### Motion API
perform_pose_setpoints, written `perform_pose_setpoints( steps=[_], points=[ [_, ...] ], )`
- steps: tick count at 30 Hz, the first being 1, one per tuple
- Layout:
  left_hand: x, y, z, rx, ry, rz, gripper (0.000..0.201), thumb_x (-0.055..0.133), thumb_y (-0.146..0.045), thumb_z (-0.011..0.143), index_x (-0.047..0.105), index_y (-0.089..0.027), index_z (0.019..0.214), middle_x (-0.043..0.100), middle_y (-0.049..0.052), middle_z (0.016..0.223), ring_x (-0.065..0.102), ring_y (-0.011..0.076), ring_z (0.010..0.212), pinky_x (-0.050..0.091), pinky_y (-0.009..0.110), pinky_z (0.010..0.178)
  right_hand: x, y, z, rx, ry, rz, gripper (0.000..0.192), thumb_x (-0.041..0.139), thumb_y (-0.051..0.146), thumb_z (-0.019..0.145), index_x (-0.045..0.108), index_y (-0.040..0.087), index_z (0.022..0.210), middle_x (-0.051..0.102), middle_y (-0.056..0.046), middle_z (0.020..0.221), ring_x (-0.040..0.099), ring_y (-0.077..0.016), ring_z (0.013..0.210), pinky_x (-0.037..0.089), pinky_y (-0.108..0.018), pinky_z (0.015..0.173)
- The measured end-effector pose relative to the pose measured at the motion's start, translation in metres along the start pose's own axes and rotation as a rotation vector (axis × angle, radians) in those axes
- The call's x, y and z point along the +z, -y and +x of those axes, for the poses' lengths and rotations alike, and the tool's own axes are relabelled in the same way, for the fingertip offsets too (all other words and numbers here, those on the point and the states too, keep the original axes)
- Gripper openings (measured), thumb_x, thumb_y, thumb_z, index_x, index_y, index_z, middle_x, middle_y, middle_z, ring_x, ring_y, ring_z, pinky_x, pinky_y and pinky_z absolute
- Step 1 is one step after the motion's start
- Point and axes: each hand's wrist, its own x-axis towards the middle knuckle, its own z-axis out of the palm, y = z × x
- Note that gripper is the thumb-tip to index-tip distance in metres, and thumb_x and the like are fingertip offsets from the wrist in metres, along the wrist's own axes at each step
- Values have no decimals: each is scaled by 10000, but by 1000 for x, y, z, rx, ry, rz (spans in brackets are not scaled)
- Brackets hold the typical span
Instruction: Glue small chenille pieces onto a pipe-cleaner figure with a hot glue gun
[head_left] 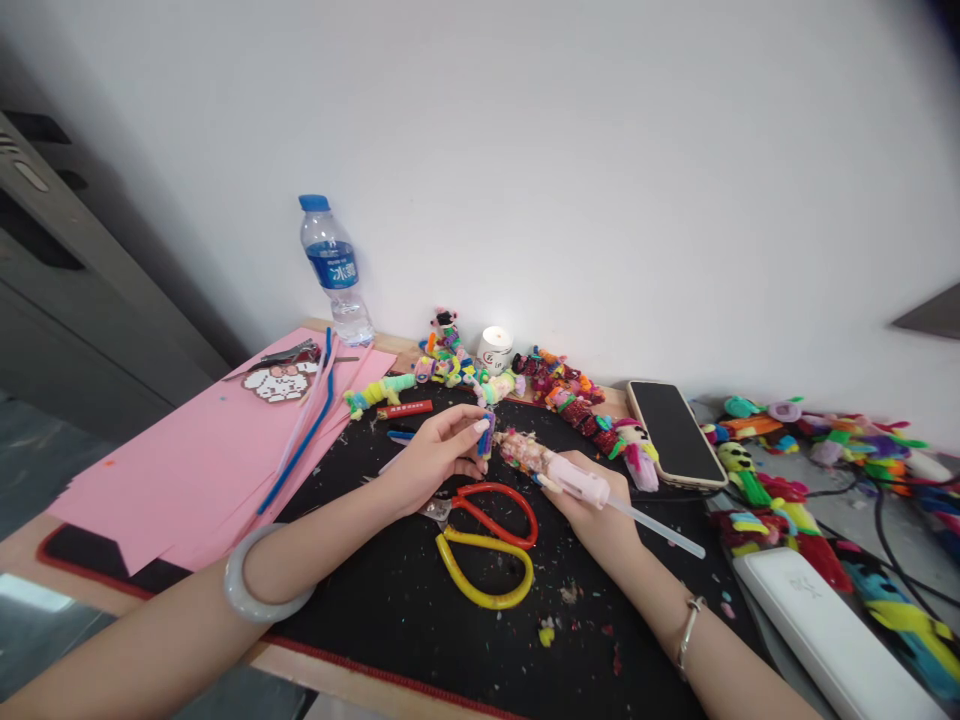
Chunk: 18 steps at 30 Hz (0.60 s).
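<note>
Between the thumb and fingers of my left hand (442,448) is a small purple-blue fuzzy pipe cleaner piece (486,438), held upright. My right hand (596,510) grips a pink hot glue gun (577,480) with a clear glue stick (667,531) sticking out of its back end. The glue gun's front is crusted with residue, and its tip points left, close to the pipe cleaner piece; whether they touch I cannot tell. Below my hands lie scissors with one red and one yellow handle (487,570); their blades run partly under my left wrist.
Pink paper sheets (172,460) lie at left with loose pipe cleaners (304,440) on them. A water bottle (334,270) stands by the wall. Pipe cleaner figures (555,380), a paper cup (495,350), a phone (675,433) and a white power bank (832,630) surround the black mat (375,620).
</note>
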Motion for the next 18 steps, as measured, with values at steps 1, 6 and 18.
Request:
perform_pose_setpoints(
  steps=[1, 6, 18],
  points=[
    [0, 0, 0, 1, 1, -2, 301, 691, -370, 754, 584, -189, 968, 591, -23, 694, 590, 80, 535, 517, 206, 536, 0, 0, 0, 0, 4, 4, 153, 621, 333, 781, 620, 182, 759, 673, -12, 646, 589, -131, 538, 465, -212, 508],
    [0, 0, 0, 6, 1, -9, 293, 684, -360, 764, 577, -188, 977, 592, -24, 702, 591, 78, 533, 518, 205, 537, 0, 1, 0, -8, 12, 12, 144, 619, 325, 781, 617, 183, 755, 675, -17, 650, 586, -132, 531, 464, -215, 508],
    [-1, 0, 1, 19, -34, -46, 322, 711, -357, 737, 597, -195, 991, 575, -38, 684, 586, 76, 527, 520, 209, 536, 1, -1, -1, -38, 17, -8, 136, 615, 314, 785, 604, 188, 736, 650, 3, 620, 566, -122, 511, 442, -212, 494]
  ],
)
